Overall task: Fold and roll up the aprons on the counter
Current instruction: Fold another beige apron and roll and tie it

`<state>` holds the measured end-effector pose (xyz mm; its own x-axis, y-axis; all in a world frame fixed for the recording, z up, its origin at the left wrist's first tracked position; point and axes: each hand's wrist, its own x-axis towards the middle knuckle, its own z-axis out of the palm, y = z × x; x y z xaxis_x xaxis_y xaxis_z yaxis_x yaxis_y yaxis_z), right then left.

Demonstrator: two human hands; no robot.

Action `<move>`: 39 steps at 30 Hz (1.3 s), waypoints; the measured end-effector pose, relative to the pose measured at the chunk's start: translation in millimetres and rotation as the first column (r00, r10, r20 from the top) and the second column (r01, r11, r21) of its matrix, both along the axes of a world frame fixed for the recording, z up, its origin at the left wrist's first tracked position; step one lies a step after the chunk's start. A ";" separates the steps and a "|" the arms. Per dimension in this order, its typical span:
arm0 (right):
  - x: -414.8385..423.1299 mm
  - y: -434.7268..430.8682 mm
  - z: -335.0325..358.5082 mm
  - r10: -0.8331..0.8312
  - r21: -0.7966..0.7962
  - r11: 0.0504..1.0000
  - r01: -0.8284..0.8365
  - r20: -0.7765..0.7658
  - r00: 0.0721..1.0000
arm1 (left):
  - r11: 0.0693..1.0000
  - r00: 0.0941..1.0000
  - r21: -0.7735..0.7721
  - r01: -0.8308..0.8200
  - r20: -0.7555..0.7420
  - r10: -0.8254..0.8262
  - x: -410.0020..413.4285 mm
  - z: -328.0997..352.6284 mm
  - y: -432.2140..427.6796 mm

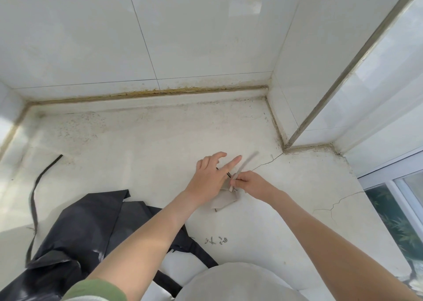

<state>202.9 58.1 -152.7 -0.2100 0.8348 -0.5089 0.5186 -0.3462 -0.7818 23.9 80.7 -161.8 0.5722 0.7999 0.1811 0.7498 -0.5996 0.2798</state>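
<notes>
Black apron [87,227] sprawls unfolded on the counter [137,140], near left, and the small beige apron [224,201] sits bundled mid-counter. Left hand [211,175] presses it with straight fingers. Right hand [249,183] pinches its strap [248,160], taut and pointing away-right toward the wall corner.

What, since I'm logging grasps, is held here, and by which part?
The right hand pinches the beige apron's strap near the folded bundle; the left hand rests on that bundle with fingers straight.
</notes>
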 end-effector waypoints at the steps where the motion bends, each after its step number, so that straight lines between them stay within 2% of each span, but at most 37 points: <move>1: -0.9 0.3 1.1 0.025 -0.001 1.000 -0.025 0.018 1.000 | 0.992 0.999 0.130 -0.009 0.045 0.003 2.3 0.2 -2.5; 3: -2.6 0.7 5.2 0.055 0.008 0.998 -0.056 0.061 0.997 | 0.951 0.996 0.305 0.052 0.056 -0.073 3.8 -2.0 0.1; 5: -2.7 1.5 8.0 0.043 0.019 0.999 -0.045 0.088 0.995 | 0.904 0.976 0.372 0.211 -0.029 -0.216 1.8 -3.3 5.2; 7: -2.7 1.4 8.4 0.050 0.012 0.999 -0.052 0.106 0.993 | 0.887 0.955 0.357 0.293 -0.070 -0.287 0.6 -3.6 9.4; 10: -4.9 0.4 11.2 0.119 0.036 0.991 -0.128 0.186 0.975 | 0.907 0.947 0.276 0.317 -0.033 -0.321 8.6 -5.7 11.4; 13: -5.9 1.9 13.1 0.183 0.044 0.979 -0.199 0.242 0.953 | 0.965 0.962 0.062 0.253 0.091 -0.258 14.2 -0.2 8.9; 15: -4.4 1.8 12.9 0.140 0.005 0.990 -0.144 0.197 0.970 | 0.974 0.969 -0.125 0.187 0.183 -0.163 14.9 4.9 7.9; 19: -1.8 0.2 4.9 0.033 0.034 0.999 -0.036 0.078 0.996 | 0.942 0.957 -0.323 -0.092 0.234 0.174 15.5 11.2 8.8; 20: -1.0 0.1 2.6 0.016 0.046 0.999 -0.018 0.049 0.999 | 0.897 0.936 -0.405 -0.174 0.214 0.278 15.9 13.2 9.0; 21: -0.8 -0.2 1.8 0.009 0.054 0.998 -0.010 0.021 1.000 | 0.813 0.892 -0.531 -0.239 0.211 0.400 16.7 14.7 9.6; 22: -0.4 -0.9 1.6 0.013 0.060 0.998 -0.012 -0.017 1.000 | 0.685 0.811 -0.680 -0.263 0.230 0.539 17.1 16.6 10.4; 24: 0.3 -3.8 0.6 0.018 0.071 0.997 -0.012 -0.080 0.997 | 0.420 0.590 -0.890 -0.177 0.245 0.769 16.9 21.4 11.7; 25: 0.9 -4.9 -0.1 0.002 0.074 0.997 0.006 -0.111 0.994 | 0.372 0.530 -0.918 -0.139 0.249 0.811 16.2 24.2 12.1; 28: 2.2 -7.5 1.5 -0.069 0.064 0.994 0.085 -0.218 0.973 | 0.441 0.542 -0.889 -0.127 0.310 0.781 16.5 22.2 9.0; 31: 1.1 -8.1 5.8 -0.103 0.016 0.993 0.113 -0.314 0.944 | 0.547 0.623 -0.831 -0.095 0.379 0.684 16.5 15.6 1.9; 33: 1.9 -7.5 7.2 -0.120 -0.016 0.992 0.122 -0.349 0.929 | 0.641 0.718 -0.765 -0.058 0.414 0.560 17.3 10.8 0.3; 36: 5.3 -6.0 3.1 -0.186 -0.016 0.981 0.194 -0.366 0.912 | 0.873 0.879 -0.485 -0.058 0.389 0.275 15.9 -0.7 -3.5; 37: 6.4 -5.4 0.8 -0.215 -0.009 0.973 0.230 -0.385 0.897 | 0.927 0.913 -0.369 -0.061 0.354 0.201 14.7 -7.6 -5.8; 39: 8.0 -4.9 -2.4 -0.254 -0.006 0.961 0.278 -0.423 0.870 | 0.980 0.965 -0.193 -0.051 0.243 0.098 12.7 -15.0 -11.4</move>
